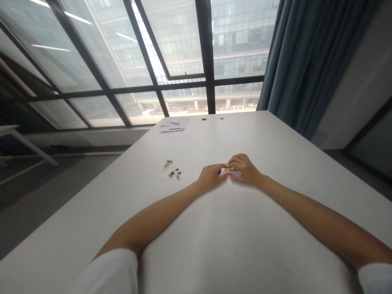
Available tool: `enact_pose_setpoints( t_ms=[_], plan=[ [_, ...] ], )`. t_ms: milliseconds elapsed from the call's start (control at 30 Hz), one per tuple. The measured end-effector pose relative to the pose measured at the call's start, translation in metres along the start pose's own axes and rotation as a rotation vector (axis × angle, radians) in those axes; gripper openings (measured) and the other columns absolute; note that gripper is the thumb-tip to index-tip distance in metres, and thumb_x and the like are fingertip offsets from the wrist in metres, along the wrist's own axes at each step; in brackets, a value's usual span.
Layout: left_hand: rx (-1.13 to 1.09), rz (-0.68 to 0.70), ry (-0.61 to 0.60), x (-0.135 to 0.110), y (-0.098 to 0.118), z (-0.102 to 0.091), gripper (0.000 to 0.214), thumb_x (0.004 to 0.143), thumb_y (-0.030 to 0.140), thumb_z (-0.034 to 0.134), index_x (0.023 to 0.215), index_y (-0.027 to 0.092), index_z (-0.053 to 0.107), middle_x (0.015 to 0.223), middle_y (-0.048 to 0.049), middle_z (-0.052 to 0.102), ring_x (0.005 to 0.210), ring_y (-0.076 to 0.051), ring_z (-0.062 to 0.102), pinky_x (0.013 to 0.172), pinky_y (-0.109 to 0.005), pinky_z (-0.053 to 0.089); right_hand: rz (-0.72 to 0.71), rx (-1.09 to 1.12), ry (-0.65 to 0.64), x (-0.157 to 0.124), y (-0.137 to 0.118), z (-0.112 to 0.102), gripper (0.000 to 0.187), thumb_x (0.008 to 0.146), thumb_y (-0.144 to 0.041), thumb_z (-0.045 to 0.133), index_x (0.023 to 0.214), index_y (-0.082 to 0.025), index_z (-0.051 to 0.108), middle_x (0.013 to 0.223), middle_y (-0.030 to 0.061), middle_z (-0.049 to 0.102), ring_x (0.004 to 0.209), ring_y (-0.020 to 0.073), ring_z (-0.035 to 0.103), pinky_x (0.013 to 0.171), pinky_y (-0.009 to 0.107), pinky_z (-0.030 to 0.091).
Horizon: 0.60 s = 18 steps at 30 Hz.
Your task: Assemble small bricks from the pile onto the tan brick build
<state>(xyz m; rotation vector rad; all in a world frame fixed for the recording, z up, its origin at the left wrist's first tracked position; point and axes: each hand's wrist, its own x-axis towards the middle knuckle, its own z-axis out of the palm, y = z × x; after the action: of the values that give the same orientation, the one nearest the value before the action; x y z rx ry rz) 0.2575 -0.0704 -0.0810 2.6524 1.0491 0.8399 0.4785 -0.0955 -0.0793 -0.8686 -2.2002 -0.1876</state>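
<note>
Both my hands meet at the middle of a white table (275, 134). My left hand (210, 176) and my right hand (245, 168) have their fingers curled and pinched round a small yellow piece (227, 166) held between them, just above or on the tabletop. Most of the piece is hidden by my fingers. To the left of my left hand lies a scatter of several small loose pieces (172, 171), yellow, pale and dark, none of them touched.
At the table's far edge lie some white papers (172, 127) and two small dark round objects (203, 119). Large windows stand behind the table, a blue-grey curtain (306, 61) hangs at the right, and another table's edge (12, 132) shows at far left.
</note>
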Motion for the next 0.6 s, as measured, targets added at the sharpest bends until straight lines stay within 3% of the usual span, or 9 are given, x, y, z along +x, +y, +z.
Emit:
enact_pose_setpoints(
  t_ms=[333, 600],
  plan=[
    [0.022, -0.028, -0.008, 0.000, -0.006, 0.000, 0.027, 0.095, 0.037, 0.057, 0.112, 0.022, 0.072, 0.072, 0.0027, 0.065, 0.064, -0.012, 0.057, 0.067, -0.023, 0.043, 0.079, -0.010, 0.067, -0.005, 0.014, -0.002, 0.014, 0.080, -0.021, 0.071, 0.092, -0.024, 0.066, 0.101, 0.0045, 0.072, 0.105, 0.0255, 0.061, 0.097, 0.045, 0.040],
    [0.032, -0.054, -0.011, 0.000, -0.003, -0.003, 0.028, 0.096, 0.033, 0.053, 0.113, 0.023, 0.072, 0.072, 0.0023, 0.066, 0.065, -0.013, 0.059, 0.068, -0.024, 0.045, 0.213, -0.053, 0.084, -0.016, 0.055, -0.021, 0.008, 0.080, -0.028, 0.072, 0.087, -0.025, 0.070, 0.108, 0.0051, 0.073, 0.108, 0.0278, 0.062, 0.098, 0.049, 0.040]
  ],
)
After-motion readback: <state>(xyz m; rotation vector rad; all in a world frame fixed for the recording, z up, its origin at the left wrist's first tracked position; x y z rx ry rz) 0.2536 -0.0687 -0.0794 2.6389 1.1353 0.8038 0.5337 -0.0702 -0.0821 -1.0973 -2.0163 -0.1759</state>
